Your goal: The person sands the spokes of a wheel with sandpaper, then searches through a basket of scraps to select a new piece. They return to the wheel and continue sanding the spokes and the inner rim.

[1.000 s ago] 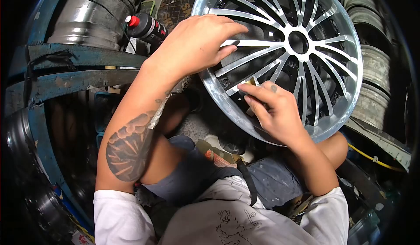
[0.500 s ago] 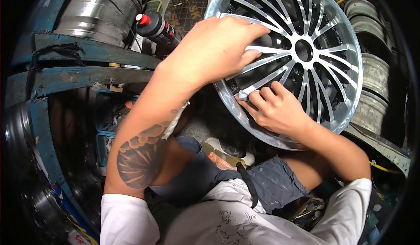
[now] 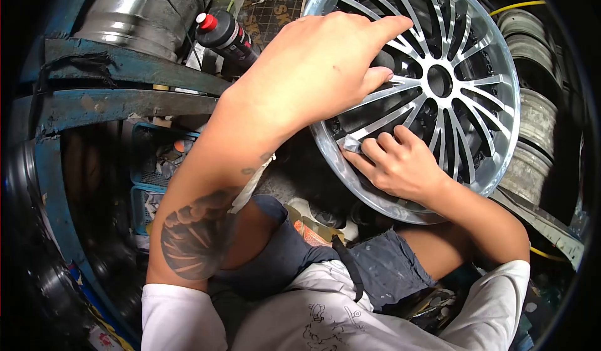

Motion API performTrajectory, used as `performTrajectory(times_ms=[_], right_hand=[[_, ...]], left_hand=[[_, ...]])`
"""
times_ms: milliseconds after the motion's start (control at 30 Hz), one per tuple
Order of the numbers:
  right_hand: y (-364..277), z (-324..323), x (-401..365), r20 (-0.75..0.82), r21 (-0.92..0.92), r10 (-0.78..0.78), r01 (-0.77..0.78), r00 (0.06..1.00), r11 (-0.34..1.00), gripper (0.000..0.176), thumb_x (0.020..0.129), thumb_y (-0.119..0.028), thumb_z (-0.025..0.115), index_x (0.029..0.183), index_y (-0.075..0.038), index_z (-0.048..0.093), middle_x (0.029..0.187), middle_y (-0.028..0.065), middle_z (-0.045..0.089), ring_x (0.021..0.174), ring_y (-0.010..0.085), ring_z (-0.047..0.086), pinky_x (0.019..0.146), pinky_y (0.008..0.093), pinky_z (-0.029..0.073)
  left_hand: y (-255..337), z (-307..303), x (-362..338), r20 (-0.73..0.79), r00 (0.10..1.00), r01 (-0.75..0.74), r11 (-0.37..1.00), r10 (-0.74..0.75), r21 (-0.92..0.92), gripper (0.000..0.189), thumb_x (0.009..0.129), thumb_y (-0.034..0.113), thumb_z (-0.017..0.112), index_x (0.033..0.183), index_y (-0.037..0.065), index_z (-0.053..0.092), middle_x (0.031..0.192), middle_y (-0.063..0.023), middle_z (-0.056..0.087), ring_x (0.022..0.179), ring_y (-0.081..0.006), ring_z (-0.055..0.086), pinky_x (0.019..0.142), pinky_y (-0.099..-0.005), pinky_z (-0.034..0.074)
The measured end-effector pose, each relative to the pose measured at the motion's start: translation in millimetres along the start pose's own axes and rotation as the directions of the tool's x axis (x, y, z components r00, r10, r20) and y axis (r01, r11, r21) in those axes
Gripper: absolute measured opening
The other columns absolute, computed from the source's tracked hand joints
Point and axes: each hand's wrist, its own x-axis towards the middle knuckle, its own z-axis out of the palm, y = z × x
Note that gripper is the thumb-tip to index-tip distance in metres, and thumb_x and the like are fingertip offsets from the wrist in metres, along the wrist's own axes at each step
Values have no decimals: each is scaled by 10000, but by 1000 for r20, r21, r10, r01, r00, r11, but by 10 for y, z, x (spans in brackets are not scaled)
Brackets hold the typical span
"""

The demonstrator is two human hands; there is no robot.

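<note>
A silver multi-spoke alloy wheel (image 3: 439, 103) with dark gaps between its spokes lies tilted in front of me. My left hand (image 3: 332, 63) rests over its left side, index finger and thumb stretched apart across the spokes toward the hub; its other fingers are hidden. On the wheel's near left edge, my right hand (image 3: 404, 166) is closed, pinching a small folded grey piece of sandpaper (image 3: 352, 144) against the outer end of a spoke.
A black bottle with a red and white cap (image 3: 219, 31) stands left of the wheel. Blue metal bars (image 3: 138, 103) run along the left, above blue baskets (image 3: 150, 179). More rims (image 3: 529, 116) are stacked at right, and a large rim (image 3: 138, 16) lies at upper left.
My left hand has shifted right over the spokes, its index finger reaching farther up and away from the thumb. The right hand stays at the spoke end with the sandpaper.
</note>
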Motion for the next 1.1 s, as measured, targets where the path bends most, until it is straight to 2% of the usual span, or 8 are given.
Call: performTrajectory(times_ms=[100, 200, 333, 433, 533, 833, 967, 1100], right_hand=[[83, 10, 108, -44, -20, -41, 41, 998, 999, 440, 830, -271, 646, 1245, -219, 782, 876, -16, 558, 738, 138, 566, 677, 306, 440], [95, 51, 23, -43, 43, -53, 55, 998, 998, 347, 879, -255, 655, 1193, -181, 784, 832, -2, 581, 742, 165, 613, 668, 329, 464], [125, 111, 115, -101, 21, -57, 59, 993, 998, 352, 874, -259, 658, 1192, -179, 784, 816, -3, 556, 708, 161, 592, 661, 327, 456], [56, 75, 7, -78, 32, -25, 28, 997, 999, 332, 864, -256, 658, 1161, -179, 785, 814, -5, 542, 704, 157, 582, 646, 317, 440], [65, 94, 55, -81, 26, -21, 23, 997, 999, 337, 856, -259, 658, 1158, -179, 786, 814, -7, 541, 707, 154, 578, 634, 317, 434], [61, 64, 71, -64, 4, -15, 16, 998, 1000, 375, 834, -254, 649, 1177, -211, 794, 872, -17, 538, 741, 147, 559, 660, 310, 421], [71, 55, 46, -102, 38, -27, 31, 994, 999, 303, 853, -258, 688, 1122, -181, 803, 817, -10, 534, 719, 170, 576, 632, 323, 428], [54, 53, 72, -72, -21, -41, 39, 997, 999, 374, 827, -259, 668, 1174, -222, 802, 852, -17, 551, 741, 152, 558, 667, 311, 432]], left_hand=[[-2, 32, 16, 3, 1000, 16, 999, -16, -30, 539, 901, 281, 774, 1396, 128, 623, 1044, -195, 752, 987, -388, 731, 859, -494, 596], [-33, 31, 42, 2, 1000, 19, 999, -19, -35, 545, 907, 286, 769, 1407, 134, 616, 1051, -199, 750, 1000, -390, 728, 874, -498, 591], [-106, 71, 49, 4, 1000, 31, 999, -31, 7, 538, 914, 280, 758, 1414, 147, 613, 1060, -195, 752, 1019, -391, 725, 885, -500, 589], [-155, 76, 63, 20, 997, 76, 997, -76, 3, 546, 919, 257, 749, 1435, 158, 604, 1070, -192, 754, 1048, -389, 723, 894, -503, 588], [-105, 45, 92, 133, 975, 181, 983, -181, 14, 623, 936, 199, 751, 1522, 183, 539, 1144, -228, 734, 1073, -433, 696, 924, -502, 550], [-166, 45, 27, 191, 964, 183, 983, -184, 26, 666, 948, 177, 729, 1562, 270, 487, 1144, -206, 725, 1053, -426, 702, 908, -512, 560], [-105, 33, 30, 212, 957, 199, 980, -197, 14, 676, 945, 170, 727, 1567, 269, 482, 1095, -197, 723, 1020, -417, 700, 897, -509, 563], [-112, 72, 34, 199, 970, 147, 989, -143, -4, 670, 948, 149, 716, 1566, 267, 484, 1114, -198, 720, 1046, -409, 696, 911, -506, 556]])
